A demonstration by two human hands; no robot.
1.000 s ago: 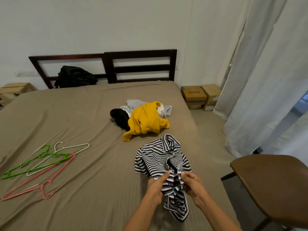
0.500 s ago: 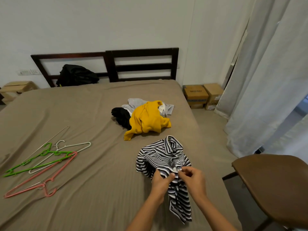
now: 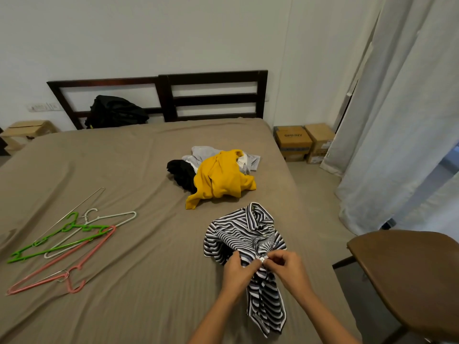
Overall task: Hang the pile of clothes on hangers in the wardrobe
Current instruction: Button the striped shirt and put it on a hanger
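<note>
So the striped shirt (image 3: 238, 234) is lying crumpled on the bed (image 3: 149, 306), near the front edge, at about 5 o'clock in the view. Both hands are on its placket. The left hand (image 3: 237, 271) pinches the fabric edge, and the right hand (image 3: 285, 266) pinches right at a small white button (image 3: 262, 260). Looks like the person is working that button, though it's hard to tell if it's going in or coming out. Tip imo: pull the cloth taut with the left so the hole gapes, and push the button through edge first. The hangers (image 3: 64, 244) lie well apart at 9 o'clock of the shirt, and the pile (image 3: 218, 175) of other clothes is at 12 o'clock.
</note>
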